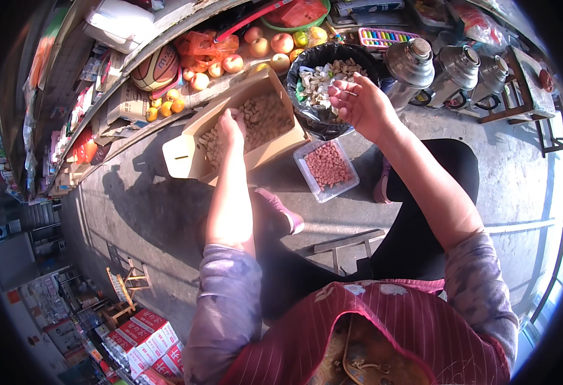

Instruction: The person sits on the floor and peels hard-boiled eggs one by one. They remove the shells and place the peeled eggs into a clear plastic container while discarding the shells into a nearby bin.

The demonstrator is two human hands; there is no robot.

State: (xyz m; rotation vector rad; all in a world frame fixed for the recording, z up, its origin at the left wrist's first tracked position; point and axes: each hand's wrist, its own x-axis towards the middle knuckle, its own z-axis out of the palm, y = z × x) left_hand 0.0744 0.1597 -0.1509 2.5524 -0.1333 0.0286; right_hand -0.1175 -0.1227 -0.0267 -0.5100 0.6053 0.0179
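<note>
My left hand [232, 127] reaches into a long cardboard box [272, 153] of unshelled peanuts [264, 118]. Its fingers are curled down and hidden, so whether they grip a peanut cannot be seen. Over a bin lined with a black plastic bag [313, 122], my right hand [361, 103] is held palm partly up. The fingers there are bent and apart, with nothing clearly held. Empty peanut shells [317, 91] fill the bin. On the floor between my feet sits a clear plastic tub [327, 196] of shelled pink peanuts [328, 166].
Several metal thermos flasks [409, 67] stand right of the bin, beside a wooden stool [527, 91]. A low shelf holds apples [233, 63], oranges [166, 108] and a basketball [156, 70]. A small chair [127, 284] and red-and-white cartons [144, 341] are at lower left.
</note>
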